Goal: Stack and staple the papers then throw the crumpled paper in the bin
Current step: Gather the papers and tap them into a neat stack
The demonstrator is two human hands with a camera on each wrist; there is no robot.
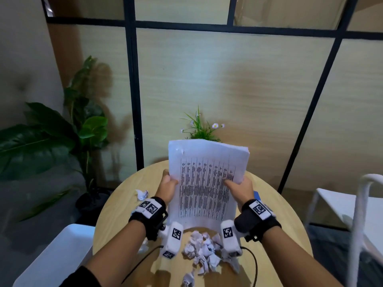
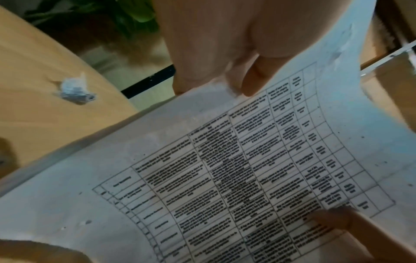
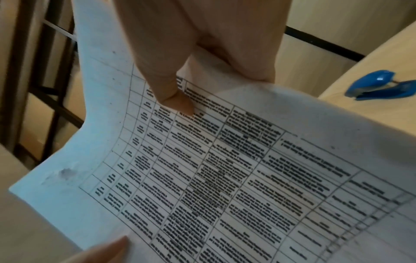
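Note:
A stack of printed papers point(image 1: 205, 183) with a table of text stands upright on the round wooden table point(image 1: 124, 204). My left hand point(image 1: 169, 183) grips its left edge and my right hand point(image 1: 238, 184) grips its right edge, thumbs on the front sheet. In the wrist views the paper stack point(image 2: 225, 169) point(image 3: 225, 169) bows toward me. Crumpled paper pieces point(image 1: 204, 251) lie in a pile on the table near me; another crumpled piece point(image 1: 142, 194) point(image 2: 74, 90) lies left of the stack. A blue stapler point(image 3: 380, 85) sits on the table to the right, mostly hidden in the head view.
A small potted plant with flowers point(image 1: 201, 127) stands behind the papers. White chairs stand at the left point(image 1: 56, 251) and right point(image 1: 352, 208). A large leafy plant point(image 1: 62, 131) stands on the floor at left. No bin is in view.

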